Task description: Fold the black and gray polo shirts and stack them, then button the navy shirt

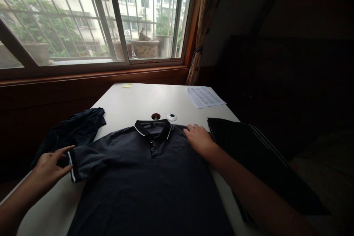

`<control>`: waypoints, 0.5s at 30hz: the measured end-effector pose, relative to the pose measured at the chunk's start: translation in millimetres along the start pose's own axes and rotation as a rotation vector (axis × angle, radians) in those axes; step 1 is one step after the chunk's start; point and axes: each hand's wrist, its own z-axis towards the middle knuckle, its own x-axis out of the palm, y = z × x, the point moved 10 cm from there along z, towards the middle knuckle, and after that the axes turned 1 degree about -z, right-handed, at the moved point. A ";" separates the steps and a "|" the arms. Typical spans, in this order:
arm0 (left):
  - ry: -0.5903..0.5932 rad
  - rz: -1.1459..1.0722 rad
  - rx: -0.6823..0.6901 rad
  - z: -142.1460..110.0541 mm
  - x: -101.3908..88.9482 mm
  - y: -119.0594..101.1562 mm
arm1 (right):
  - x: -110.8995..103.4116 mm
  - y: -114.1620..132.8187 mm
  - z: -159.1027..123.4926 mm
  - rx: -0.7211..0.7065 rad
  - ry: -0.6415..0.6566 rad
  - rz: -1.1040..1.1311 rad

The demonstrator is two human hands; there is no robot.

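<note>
A dark polo shirt (143, 177) with a white-trimmed collar lies face up on the white table (143, 99), collar away from me. My left hand (51, 167) is at the end of the shirt's left sleeve, fingers spread and stretched toward the white-edged cuff, touching it lightly. My right hand (197, 138) rests on the shirt's right shoulder, fingers curled down onto the fabric, palm flat. The shirt's right sleeve is hidden under my right arm.
A crumpled dark garment (74, 129) lies at the table's left edge. A folded dark garment with white stripes (249, 147) sits at the right. Printed paper (204, 96), a yellow note (127, 86), a cable hole (155, 116) and its white cap (171, 117) lie beyond the collar. A barred window is behind.
</note>
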 end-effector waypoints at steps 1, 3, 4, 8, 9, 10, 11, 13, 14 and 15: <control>0.002 0.020 0.044 0.1 -0.8 -1.0 | 2.4 10.1 4.7 -0.037 -0.010 0.038; -0.004 0.068 0.095 -0.2 -2.6 -8.8 | 8.1 27.1 14.2 -0.098 -0.021 0.086; 0.002 0.085 0.124 -0.5 -2.2 -18.7 | 11.2 33.8 18.7 -0.117 -0.024 0.095; 0.106 0.045 0.446 -6.9 16.4 -110.1 | 16.7 49.6 33.4 -0.133 -0.103 0.148; 0.124 0.035 0.518 -8.2 24.1 -135.9 | 17.8 50.8 36.6 -0.122 -0.126 0.161; 0.142 0.029 0.585 -8.9 33.7 -160.7 | 19.5 50.9 39.9 -0.105 -0.145 0.171; 0.144 0.025 0.642 -8.1 43.6 -183.2 | 21.8 50.0 43.4 -0.085 -0.159 0.177; 0.134 0.035 0.733 -2.8 66.2 -220.0 | 28.4 45.8 50.8 -0.044 -0.173 0.181; 0.141 0.046 0.756 2.2 79.3 -232.8 | 32.1 42.6 54.4 -0.025 -0.179 0.185; 0.152 0.063 0.765 8.6 92.3 -242.1 | 36.3 38.9 57.5 -0.009 -0.182 0.189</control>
